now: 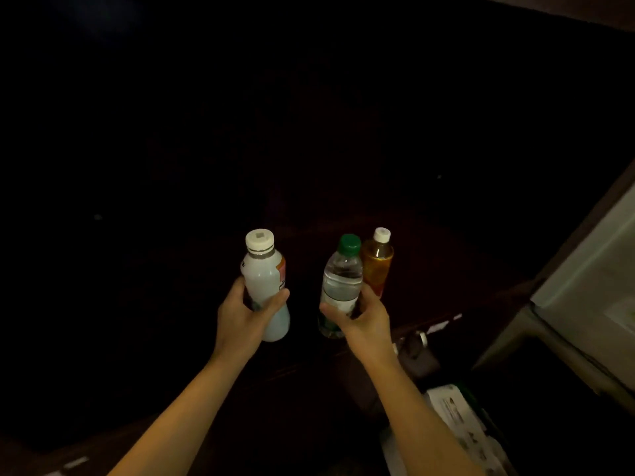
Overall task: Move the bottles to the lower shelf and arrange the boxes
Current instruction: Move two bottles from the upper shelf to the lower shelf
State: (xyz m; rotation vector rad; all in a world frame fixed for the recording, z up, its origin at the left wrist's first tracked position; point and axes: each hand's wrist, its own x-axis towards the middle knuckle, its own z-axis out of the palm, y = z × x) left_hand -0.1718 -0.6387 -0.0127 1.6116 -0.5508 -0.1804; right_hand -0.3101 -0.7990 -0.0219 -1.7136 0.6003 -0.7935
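- Bottles, three of them, show up lit against a very dark scene, all held up in front of the person.
- The white opaque plastic bottle with a white screw cap and a pink-edged label (pixel 265 281) stands nearly upright in the left hand (pixel 242 316); the grip is closed around its lower body, thumb across the front and fingers behind.
- The clear plastic water bottle with a green cap (pixel 341 283) is in the right hand (pixel 360 316), leaning slightly to the right, with the thumb lying across its label and the base showing below the hand.
- The amber-coloured plastic bottle with a white cap (pixel 377 266) sits just behind and to the right of the clear one, touching it; its lower part disappears behind the right hand's fingers, so that grip appears to be closed on both bottles together.
- The white bottle and the pair on the right are apart, with a dark gap between them.
- Both bare forearms reach in from the bottom edge.
- A pale grey appliance or cabinet panel (pixel 591 286) fills the right edge.
- A white printed box or package with green trim (pixel 460 420) lies low at the right, under the right forearm.
- The surroundings are too dark to make out any shelf.
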